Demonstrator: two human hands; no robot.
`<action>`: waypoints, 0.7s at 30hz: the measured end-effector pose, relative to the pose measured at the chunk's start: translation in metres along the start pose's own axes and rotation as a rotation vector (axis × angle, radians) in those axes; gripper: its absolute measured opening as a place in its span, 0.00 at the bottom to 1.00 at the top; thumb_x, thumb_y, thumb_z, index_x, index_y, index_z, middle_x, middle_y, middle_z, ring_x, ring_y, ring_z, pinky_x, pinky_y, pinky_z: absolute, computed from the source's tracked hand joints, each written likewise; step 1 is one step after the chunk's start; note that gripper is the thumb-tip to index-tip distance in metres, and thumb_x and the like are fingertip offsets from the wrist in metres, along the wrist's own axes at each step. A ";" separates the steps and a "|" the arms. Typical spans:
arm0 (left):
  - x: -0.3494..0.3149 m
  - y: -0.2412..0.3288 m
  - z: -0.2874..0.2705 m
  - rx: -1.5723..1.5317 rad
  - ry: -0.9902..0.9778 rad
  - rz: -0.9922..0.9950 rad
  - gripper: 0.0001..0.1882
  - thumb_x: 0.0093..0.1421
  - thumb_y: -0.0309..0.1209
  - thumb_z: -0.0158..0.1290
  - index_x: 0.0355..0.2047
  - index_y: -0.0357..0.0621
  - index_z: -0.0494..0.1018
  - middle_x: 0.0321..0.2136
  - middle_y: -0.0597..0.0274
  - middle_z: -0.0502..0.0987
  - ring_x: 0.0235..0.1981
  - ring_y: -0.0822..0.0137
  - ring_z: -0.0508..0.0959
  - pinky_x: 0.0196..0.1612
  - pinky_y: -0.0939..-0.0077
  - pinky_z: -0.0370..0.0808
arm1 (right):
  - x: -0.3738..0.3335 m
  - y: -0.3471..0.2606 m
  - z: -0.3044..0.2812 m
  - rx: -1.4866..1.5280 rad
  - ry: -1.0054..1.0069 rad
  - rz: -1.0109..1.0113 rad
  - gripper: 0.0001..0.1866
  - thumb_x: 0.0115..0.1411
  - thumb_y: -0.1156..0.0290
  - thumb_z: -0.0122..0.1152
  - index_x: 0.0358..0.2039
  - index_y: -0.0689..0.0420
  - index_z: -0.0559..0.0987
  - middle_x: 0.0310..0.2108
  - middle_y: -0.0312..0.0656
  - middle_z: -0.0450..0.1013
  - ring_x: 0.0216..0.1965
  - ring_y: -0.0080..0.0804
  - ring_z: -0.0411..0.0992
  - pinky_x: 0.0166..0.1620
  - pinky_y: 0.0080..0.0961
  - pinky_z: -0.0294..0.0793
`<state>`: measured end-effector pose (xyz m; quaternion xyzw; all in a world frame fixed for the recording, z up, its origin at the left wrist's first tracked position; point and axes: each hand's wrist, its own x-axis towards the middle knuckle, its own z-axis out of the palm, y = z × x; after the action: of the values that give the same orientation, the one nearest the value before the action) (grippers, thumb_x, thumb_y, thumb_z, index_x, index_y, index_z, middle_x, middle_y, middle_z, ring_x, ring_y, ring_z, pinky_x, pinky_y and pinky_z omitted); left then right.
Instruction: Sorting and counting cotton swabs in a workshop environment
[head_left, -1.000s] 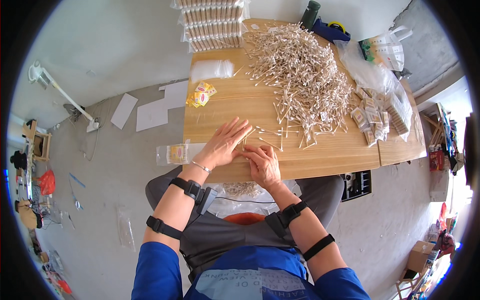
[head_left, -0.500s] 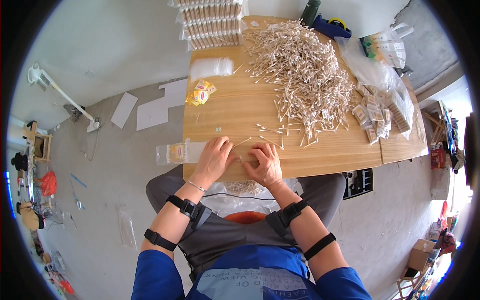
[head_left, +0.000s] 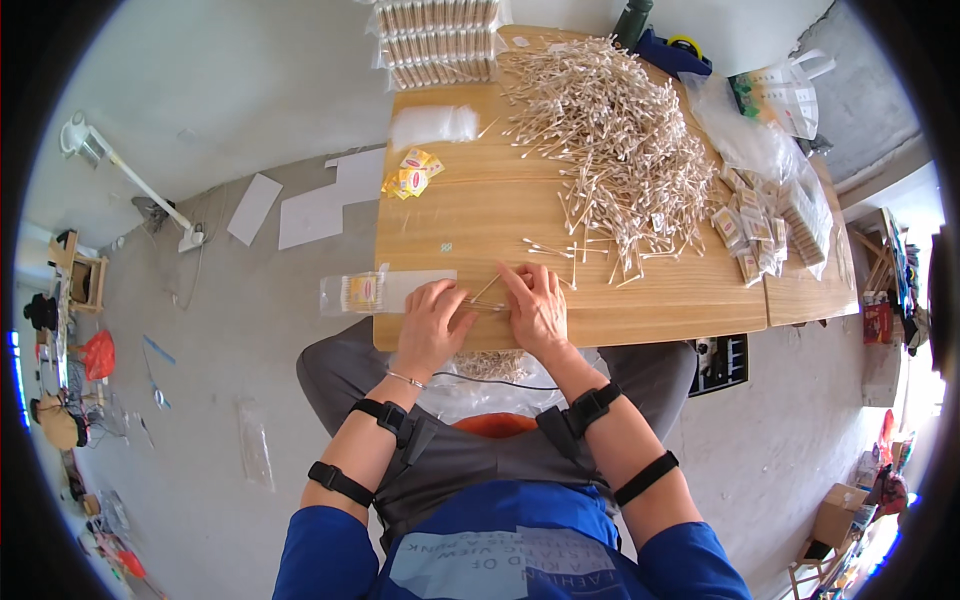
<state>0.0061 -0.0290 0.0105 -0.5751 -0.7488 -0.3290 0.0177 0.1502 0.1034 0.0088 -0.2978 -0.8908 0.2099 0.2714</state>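
Several thin wooden cotton swabs lie crosswise between my hands at the table's near edge. My left hand is closed on their left ends with bent fingers. My right hand is open beside their other ends, its index finger stretched to the tip of a single slanting cotton swab and its thumb apart. Left of my left hand lies a clear plastic bag with a yellow label and swabs in it; its flat, pale end reaches my fingers. A few loose swabs lie beyond my right hand.
A large heap of cotton swabs covers the table's back right. Yellow cards and clear sleeves lie at the left, below stacked swab packs. Filled small packs and a plastic bag occupy the right side.
My right index finger has stretched out to the tip of the slanting swab. The swabs between my hands show more plainly. The whole view has shifted slightly.
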 end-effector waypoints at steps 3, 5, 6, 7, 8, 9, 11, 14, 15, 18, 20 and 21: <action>0.000 -0.002 0.002 -0.005 -0.004 0.043 0.16 0.53 0.33 0.63 0.42 0.45 0.77 0.45 0.60 0.74 0.49 0.55 0.72 0.53 0.60 0.68 | 0.013 0.001 0.000 -0.014 -0.084 0.038 0.13 0.54 0.75 0.61 0.42 0.51 0.78 0.42 0.43 0.68 0.46 0.46 0.68 0.48 0.41 0.72; -0.001 -0.003 0.003 0.007 0.013 0.045 0.15 0.53 0.33 0.63 0.41 0.45 0.77 0.45 0.61 0.75 0.48 0.55 0.72 0.53 0.61 0.68 | 0.016 0.001 0.000 0.035 -0.118 0.066 0.09 0.55 0.74 0.62 0.38 0.52 0.79 0.40 0.44 0.68 0.47 0.45 0.68 0.46 0.42 0.72; -0.002 -0.002 0.004 0.018 0.026 0.049 0.14 0.53 0.33 0.62 0.40 0.45 0.78 0.45 0.61 0.75 0.48 0.56 0.73 0.52 0.62 0.69 | 0.014 0.002 0.002 0.027 -0.110 0.058 0.08 0.55 0.74 0.62 0.37 0.53 0.78 0.40 0.45 0.67 0.46 0.46 0.68 0.47 0.42 0.72; -0.003 -0.003 0.005 0.019 0.030 0.045 0.14 0.53 0.33 0.62 0.40 0.45 0.78 0.45 0.61 0.75 0.48 0.56 0.73 0.52 0.62 0.69 | 0.013 0.004 0.003 0.019 -0.101 0.050 0.06 0.55 0.74 0.62 0.35 0.55 0.77 0.40 0.45 0.67 0.45 0.47 0.68 0.47 0.42 0.71; -0.003 -0.003 0.007 0.006 0.047 0.030 0.16 0.53 0.32 0.62 0.42 0.44 0.77 0.45 0.61 0.75 0.48 0.55 0.72 0.52 0.62 0.69 | 0.012 0.006 0.004 0.019 -0.103 0.046 0.06 0.55 0.74 0.62 0.35 0.55 0.77 0.40 0.45 0.67 0.45 0.47 0.68 0.47 0.42 0.71; -0.002 -0.002 0.007 -0.008 0.064 0.016 0.18 0.53 0.32 0.62 0.45 0.44 0.76 0.46 0.60 0.75 0.49 0.55 0.72 0.53 0.62 0.70 | 0.011 0.009 0.006 0.046 -0.049 0.066 0.07 0.56 0.75 0.61 0.35 0.56 0.75 0.40 0.47 0.67 0.44 0.49 0.68 0.47 0.42 0.71; 0.001 0.001 0.007 -0.020 0.085 -0.002 0.21 0.52 0.32 0.62 0.47 0.44 0.74 0.46 0.60 0.75 0.49 0.55 0.73 0.53 0.62 0.70 | 0.006 0.017 0.002 0.070 0.006 0.085 0.07 0.56 0.76 0.60 0.36 0.57 0.73 0.40 0.48 0.67 0.44 0.51 0.68 0.47 0.43 0.70; 0.000 0.001 0.003 -0.036 0.105 -0.036 0.26 0.51 0.32 0.62 0.50 0.43 0.70 0.46 0.58 0.74 0.49 0.53 0.72 0.54 0.61 0.70 | -0.010 0.016 -0.012 0.212 -0.040 0.066 0.07 0.55 0.78 0.59 0.34 0.58 0.73 0.37 0.49 0.67 0.42 0.52 0.67 0.47 0.43 0.69; 0.001 0.002 0.002 -0.049 0.102 -0.039 0.27 0.51 0.31 0.62 0.52 0.42 0.69 0.47 0.56 0.74 0.49 0.52 0.72 0.54 0.61 0.70 | -0.016 0.012 -0.015 0.209 -0.041 0.063 0.07 0.55 0.78 0.59 0.34 0.58 0.73 0.37 0.49 0.67 0.42 0.52 0.67 0.47 0.43 0.69; 0.000 0.003 0.002 -0.073 0.110 -0.049 0.26 0.51 0.27 0.60 0.52 0.41 0.68 0.48 0.54 0.73 0.51 0.50 0.71 0.55 0.60 0.70 | -0.032 0.002 -0.023 0.162 -0.092 -0.060 0.05 0.53 0.76 0.61 0.31 0.57 0.75 0.39 0.45 0.69 0.43 0.49 0.67 0.46 0.41 0.69; -0.001 -0.002 0.004 -0.068 0.098 -0.058 0.25 0.51 0.26 0.58 0.52 0.40 0.68 0.49 0.52 0.72 0.51 0.50 0.71 0.56 0.59 0.69 | -0.037 -0.006 -0.024 0.109 -0.127 -0.108 0.05 0.52 0.75 0.62 0.30 0.57 0.75 0.39 0.44 0.69 0.43 0.48 0.67 0.46 0.41 0.69; -0.002 -0.003 0.005 -0.064 0.081 -0.066 0.25 0.51 0.24 0.55 0.52 0.40 0.67 0.49 0.51 0.71 0.52 0.49 0.70 0.56 0.58 0.69 | -0.039 -0.009 -0.023 0.058 -0.162 -0.150 0.05 0.52 0.74 0.62 0.30 0.57 0.76 0.40 0.43 0.69 0.44 0.47 0.67 0.46 0.42 0.68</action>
<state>0.0055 -0.0281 0.0044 -0.5368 -0.7550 -0.3762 0.0186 0.1868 0.0767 0.0174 -0.2045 -0.9232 0.2380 0.2219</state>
